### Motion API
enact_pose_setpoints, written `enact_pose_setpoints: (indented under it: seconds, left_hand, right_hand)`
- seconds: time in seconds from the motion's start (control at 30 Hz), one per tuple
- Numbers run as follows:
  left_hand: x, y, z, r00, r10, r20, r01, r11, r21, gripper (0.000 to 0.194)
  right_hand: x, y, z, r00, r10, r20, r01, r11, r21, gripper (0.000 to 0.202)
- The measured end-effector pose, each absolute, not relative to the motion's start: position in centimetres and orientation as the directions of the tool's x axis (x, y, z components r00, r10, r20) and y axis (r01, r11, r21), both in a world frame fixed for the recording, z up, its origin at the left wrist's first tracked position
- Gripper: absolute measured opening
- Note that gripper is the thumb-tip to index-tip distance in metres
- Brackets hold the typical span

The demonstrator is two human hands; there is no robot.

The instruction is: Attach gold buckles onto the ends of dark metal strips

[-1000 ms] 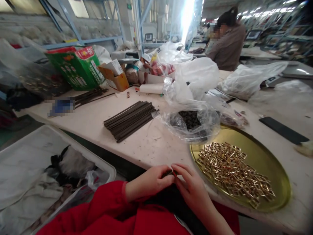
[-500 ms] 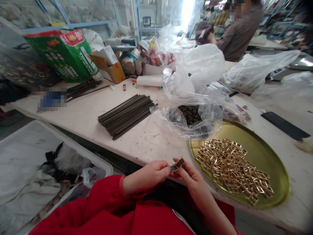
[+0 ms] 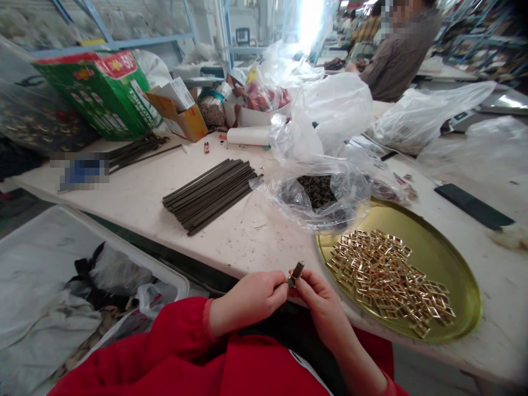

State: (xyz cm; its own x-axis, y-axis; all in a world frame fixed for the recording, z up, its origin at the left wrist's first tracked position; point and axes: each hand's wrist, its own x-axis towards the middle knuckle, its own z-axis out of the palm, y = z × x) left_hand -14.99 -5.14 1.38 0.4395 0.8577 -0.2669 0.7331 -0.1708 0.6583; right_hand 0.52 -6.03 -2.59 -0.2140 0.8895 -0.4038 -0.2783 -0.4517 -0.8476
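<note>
Low over my lap, at the table's front edge, my left hand (image 3: 256,298) and my right hand (image 3: 320,300) meet with fingertips pinched. Between them is a short dark strap (image 3: 298,268), its free end sticking up, with a small gold buckle (image 3: 291,277) around it. Fingers cover part of both pieces. Just right of my hands, a gold oval tray (image 3: 461,286) carries a heap of gold buckles (image 3: 391,275). Farther back on the left lies a stack of long dark strips (image 3: 210,192).
An open clear plastic bag (image 3: 272,192) with small dark pieces (image 3: 317,190) touches the tray's far side. A white bin (image 3: 177,278) with cloth and plastic stands at lower left. Boxes and bags line the table's back. A person (image 3: 402,52) is behind the table.
The strap's free end has turned from lying toward the right to pointing more upright. Both hands stay together near the same place. The view has shifted slightly.
</note>
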Motion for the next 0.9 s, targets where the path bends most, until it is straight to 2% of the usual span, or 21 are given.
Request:
enact_pose_setpoints:
  seconds: [0.27,0.5,0.6,0.7,0.8,0.9]
  left_hand:
    - [-14.8,-5.2,1.3,0.422,0.864,-0.274,0.781,-0.193,0.594,0.031]
    - [-14.8,-5.2,1.2,0.396,0.873,-0.285,0.781,-0.157,0.605,0.031]
    - [-14.8,-5.2,1.1,0.407,0.874,-0.266,0.76,-0.162,0.63,0.03]
    - [-14.9,-5.3,1.0,0.419,0.872,-0.253,0.742,-0.168,0.649,0.028]
    - [-14.9,-5.3,0.9,0.421,0.874,-0.244,0.721,-0.16,0.674,0.026]
    - [-14.9,-5.2,0.7,0.408,0.882,-0.236,0.719,-0.152,0.678,0.026]
  right_hand:
    - [0.6,-5.9,-2.2,-0.21,0.888,-0.409,-0.293,-0.457,-0.84,0.028]
    - [0.5,-6.0,-2.3,-0.173,0.92,-0.351,-0.238,-0.385,-0.892,0.028]
    - [0.6,-6.0,-3.1,-0.131,0.955,-0.266,-0.132,-0.282,-0.95,0.027]
    - [0.7,-6.1,-3.9,-0.07,0.992,-0.102,0.064,-0.098,-0.993,0.024]
    - [0.8,-6.2,-4.1,-0.073,0.996,0.043,0.222,0.058,-0.973,0.022]
    - [0.9,-6.4,-3.5,-0.106,0.989,0.101,0.293,0.128,-0.948,0.025]
